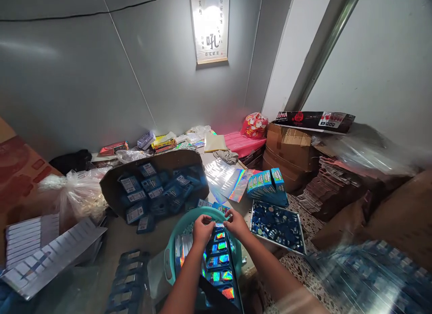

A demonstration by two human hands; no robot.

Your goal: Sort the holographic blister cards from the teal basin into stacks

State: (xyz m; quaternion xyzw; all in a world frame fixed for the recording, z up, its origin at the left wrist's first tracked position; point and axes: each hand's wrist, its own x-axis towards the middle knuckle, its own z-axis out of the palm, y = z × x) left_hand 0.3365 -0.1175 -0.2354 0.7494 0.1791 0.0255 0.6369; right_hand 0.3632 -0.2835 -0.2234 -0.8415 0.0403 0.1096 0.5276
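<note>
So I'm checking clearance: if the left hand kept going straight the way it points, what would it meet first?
Probably the teal basin's far rim, just beyond the left hand; depth is unclear.

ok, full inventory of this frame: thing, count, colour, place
basin: one, teal, centre floor, under both hands
holographic strip: one, blue and rainbow, lying over basin
blue boxes: many, blue, spilling from brown carton behind basin
box stack: one stack, blue-green, right of centre
tray: one, white rim, holds blue discs, right of basin
foil sheet: one, holographic silver, behind basin
cartons: a few, brown, right rear
scroll: one, white, on wall
plastic bag: one, clear, left
left hand: on strip's top end
right hand: on strip's top end
</note>
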